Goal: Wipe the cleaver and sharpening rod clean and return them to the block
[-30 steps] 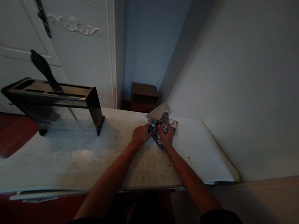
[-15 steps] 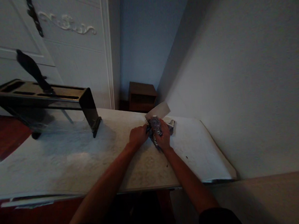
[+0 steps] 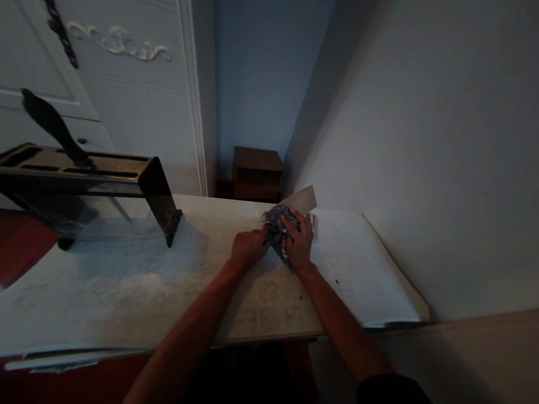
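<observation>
A cleaver's broad, pale blade [image 3: 303, 199] sticks out past a dark patterned cloth [image 3: 275, 219], pointing to the upper right. My left hand [image 3: 249, 247] is closed at the cleaver's handle end, most of the handle hidden by the fingers and cloth. Wrapped over the cloth, my right hand [image 3: 300, 242] presses it against the lower part of the blade. Beneath the right hand, a bit of something pale with dark marks [image 3: 315, 226] shows on the table; its kind is unclear.
On the left of the pale-covered table [image 3: 203, 313] stands a knife block [image 3: 148, 168] with clear sides, one black-handled knife [image 3: 51, 122] in it. A brown box-like cabinet [image 3: 258, 162] sits beyond the far edge. A wall [image 3: 433, 152] borders the right side.
My right hand has shifted slightly right, its fingers now spread further over the cloth. The blade has swung a little to the right. My left hand stays nearly in place.
</observation>
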`<state>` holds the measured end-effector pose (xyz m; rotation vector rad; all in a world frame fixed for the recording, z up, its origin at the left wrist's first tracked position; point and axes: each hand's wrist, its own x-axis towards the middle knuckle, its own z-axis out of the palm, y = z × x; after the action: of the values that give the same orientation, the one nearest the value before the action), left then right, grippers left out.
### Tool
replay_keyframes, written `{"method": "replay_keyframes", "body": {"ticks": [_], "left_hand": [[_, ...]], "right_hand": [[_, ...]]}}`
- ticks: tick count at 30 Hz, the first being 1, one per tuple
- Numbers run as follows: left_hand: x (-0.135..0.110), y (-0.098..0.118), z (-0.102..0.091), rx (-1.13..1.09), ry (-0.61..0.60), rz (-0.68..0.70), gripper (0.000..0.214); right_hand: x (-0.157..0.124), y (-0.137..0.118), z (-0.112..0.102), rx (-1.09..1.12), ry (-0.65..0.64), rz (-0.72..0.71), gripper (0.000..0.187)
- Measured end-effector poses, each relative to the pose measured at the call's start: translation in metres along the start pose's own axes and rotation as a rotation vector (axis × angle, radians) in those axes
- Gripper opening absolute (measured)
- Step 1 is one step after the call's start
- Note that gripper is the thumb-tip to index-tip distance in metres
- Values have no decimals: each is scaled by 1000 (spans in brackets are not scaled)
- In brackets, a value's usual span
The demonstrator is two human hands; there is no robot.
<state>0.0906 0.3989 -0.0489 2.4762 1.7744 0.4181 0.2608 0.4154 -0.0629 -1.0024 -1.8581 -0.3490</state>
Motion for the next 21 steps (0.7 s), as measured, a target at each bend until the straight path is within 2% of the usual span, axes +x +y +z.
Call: {"method": "replay_keyframes", "body": {"ticks": [6, 12, 16, 21], "left_hand": [[1, 3, 2, 11, -34, 57, 49], [3, -2, 1, 5, -31, 51, 46], [4, -6, 0, -31, -25, 26, 41], [6, -8, 0, -107, -13, 2, 38]], "right_hand": [[2, 14, -4, -102, 38, 136, 50], [3, 32, -6, -189, 63, 369, 49], [1, 40, -5, -98, 76, 526, 53], [2, 45, -4, 143, 122, 712, 58]]}}
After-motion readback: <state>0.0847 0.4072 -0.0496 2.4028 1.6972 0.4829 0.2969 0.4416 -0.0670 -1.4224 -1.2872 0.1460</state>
